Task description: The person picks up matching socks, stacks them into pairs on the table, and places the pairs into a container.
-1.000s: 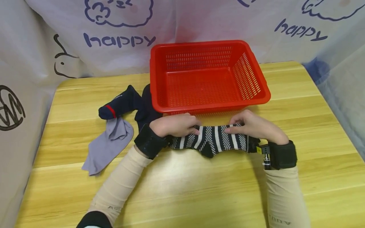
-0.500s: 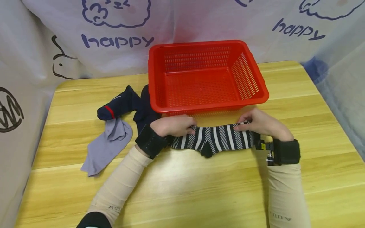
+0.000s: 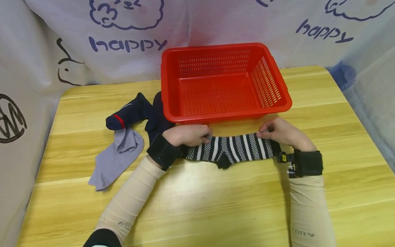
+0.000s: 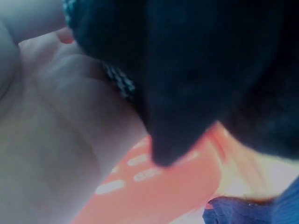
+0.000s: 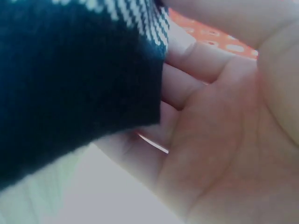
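Right hand (image 3: 284, 135) slightly farther along striped sock (image 3: 231, 149)

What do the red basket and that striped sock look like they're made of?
The red basket looks like moulded plastic: glossy, one even colour, with rows of slots through its walls. The striped sock, pinched at its ends by the left hand and right hand, seems a soft knitted fabric, matte, its black-and-white stripes knitted in.

Both hands (image 3: 234, 135) curled, pinching.
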### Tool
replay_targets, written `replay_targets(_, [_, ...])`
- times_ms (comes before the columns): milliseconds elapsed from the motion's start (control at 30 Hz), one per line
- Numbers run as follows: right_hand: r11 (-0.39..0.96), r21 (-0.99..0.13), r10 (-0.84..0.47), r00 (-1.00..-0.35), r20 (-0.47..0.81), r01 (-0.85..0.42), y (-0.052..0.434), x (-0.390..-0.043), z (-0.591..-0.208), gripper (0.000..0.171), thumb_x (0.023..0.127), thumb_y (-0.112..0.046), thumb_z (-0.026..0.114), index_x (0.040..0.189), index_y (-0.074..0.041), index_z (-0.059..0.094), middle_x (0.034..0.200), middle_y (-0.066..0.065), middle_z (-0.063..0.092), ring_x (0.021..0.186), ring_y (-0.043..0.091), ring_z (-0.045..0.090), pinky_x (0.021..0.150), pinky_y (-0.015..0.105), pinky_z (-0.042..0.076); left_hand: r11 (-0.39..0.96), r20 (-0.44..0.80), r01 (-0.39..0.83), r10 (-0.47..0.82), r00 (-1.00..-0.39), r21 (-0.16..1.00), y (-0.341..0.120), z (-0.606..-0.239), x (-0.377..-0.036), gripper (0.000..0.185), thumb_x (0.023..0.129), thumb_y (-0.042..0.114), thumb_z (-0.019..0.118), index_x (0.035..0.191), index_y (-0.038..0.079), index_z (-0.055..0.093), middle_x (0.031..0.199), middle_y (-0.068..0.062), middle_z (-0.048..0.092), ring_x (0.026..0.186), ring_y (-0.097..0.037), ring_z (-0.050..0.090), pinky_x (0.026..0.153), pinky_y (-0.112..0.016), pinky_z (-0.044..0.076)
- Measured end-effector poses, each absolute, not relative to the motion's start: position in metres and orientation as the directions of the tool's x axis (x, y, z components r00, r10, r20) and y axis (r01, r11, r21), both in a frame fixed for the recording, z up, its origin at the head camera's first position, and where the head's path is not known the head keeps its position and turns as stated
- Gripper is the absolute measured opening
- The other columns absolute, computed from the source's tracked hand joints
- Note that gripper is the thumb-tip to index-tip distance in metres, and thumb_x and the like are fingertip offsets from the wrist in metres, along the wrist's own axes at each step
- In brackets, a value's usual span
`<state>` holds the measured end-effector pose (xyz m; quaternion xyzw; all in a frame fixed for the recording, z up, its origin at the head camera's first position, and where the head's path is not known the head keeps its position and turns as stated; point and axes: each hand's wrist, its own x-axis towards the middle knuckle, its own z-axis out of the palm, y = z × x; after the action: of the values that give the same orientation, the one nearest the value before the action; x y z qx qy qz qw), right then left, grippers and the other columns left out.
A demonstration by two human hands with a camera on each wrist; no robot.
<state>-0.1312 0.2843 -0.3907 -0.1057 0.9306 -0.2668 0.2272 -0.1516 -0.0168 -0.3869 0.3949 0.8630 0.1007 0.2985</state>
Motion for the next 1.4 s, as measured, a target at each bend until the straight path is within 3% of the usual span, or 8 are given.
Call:
replay_targets(567, [0.827, -0.556, -0.309, -0.895, -0.322, -0.085, 0.283, -0.132, -0.394, 0.010, 0.090, -0.009, 0.068, 0.093, 0.000, 0.070, 0.087, 0.012, 0.070, 0.077, 0.018, 0.058, 0.072, 0.030, 0.045, 0.667, -0.421, 0.649, 0.741, -0.523, 0.367, -0.017, -0.387, -0.151, 0.008, 0.098, 0.017, 0.056, 0.093, 0.011, 0.059, 0.081, 0.002, 0.045, 0.083, -0.017, 0.050, 0.077, -0.026, 0.036])
replay_targets(800, [0.823, -0.561, -0.292, -0.916, -0.275, -0.094, 0.284, -0.134, -0.397, 0.011, 0.090, -0.006, 0.067, 0.098, 0.001, 0.068, 0.093, 0.016, 0.069, 0.083, 0.024, 0.061, 0.074, 0.031, 0.047, 0.699, -0.358, 0.696, 0.701, -0.617, 0.168, -0.014, -0.378, -0.140, 0.009, 0.096, 0.019, 0.059, 0.104, 0.014, 0.060, 0.090, 0.000, 0.057, 0.086, -0.016, 0.053, 0.077, -0.024, 0.041])
replay_targets(900, [0.817, -0.565, -0.291, -0.928, -0.233, -0.115, 0.283, -0.135, -0.397, 0.010, 0.090, -0.003, 0.066, 0.100, 0.001, 0.067, 0.095, 0.018, 0.068, 0.085, 0.027, 0.060, 0.077, 0.033, 0.047, 0.686, -0.308, 0.716, 0.715, -0.628, 0.133, -0.013, -0.374, -0.136, 0.015, 0.096, 0.015, 0.059, 0.110, 0.014, 0.061, 0.090, 0.000, 0.063, 0.083, -0.015, 0.058, 0.072, -0.024, 0.042])
replay_targets(1033, [0.824, -0.555, -0.292, -0.924, -0.246, -0.113, 0.282, -0.135, -0.397, 0.010, 0.090, -0.004, 0.066, 0.099, 0.001, 0.067, 0.095, 0.018, 0.068, 0.085, 0.026, 0.059, 0.077, 0.034, 0.046, 0.683, -0.296, 0.707, 0.724, -0.623, 0.183, -0.013, -0.374, -0.137, 0.015, 0.096, 0.011, 0.056, 0.110, 0.012, 0.061, 0.085, -0.002, 0.064, 0.078, -0.015, 0.060, 0.066, -0.023, 0.039])
replay_targets(1300, [0.834, -0.547, -0.264, -0.920, -0.288, -0.068, 0.292, -0.136, -0.398, 0.012, 0.088, -0.007, 0.070, 0.094, 0.002, 0.068, 0.088, 0.016, 0.069, 0.077, 0.020, 0.060, 0.072, 0.029, 0.046, 0.691, -0.299, 0.701, 0.717, -0.630, 0.179, -0.012, -0.381, -0.141, 0.016, 0.093, 0.014, 0.063, 0.109, 0.012, 0.062, 0.092, -0.002, 0.063, 0.084, -0.016, 0.057, 0.073, -0.024, 0.042])
replay_targets(1400, [0.840, -0.540, -0.251, -0.922, -0.294, -0.056, 0.297, -0.136, -0.398, 0.012, 0.087, -0.007, 0.070, 0.093, 0.003, 0.068, 0.086, 0.015, 0.069, 0.075, 0.017, 0.059, 0.071, 0.029, 0.046, 0.701, -0.315, 0.682, 0.708, -0.632, 0.209, -0.014, -0.380, -0.140, 0.013, 0.092, 0.011, 0.063, 0.105, 0.011, 0.061, 0.087, -0.002, 0.061, 0.082, -0.016, 0.056, 0.072, -0.023, 0.040])
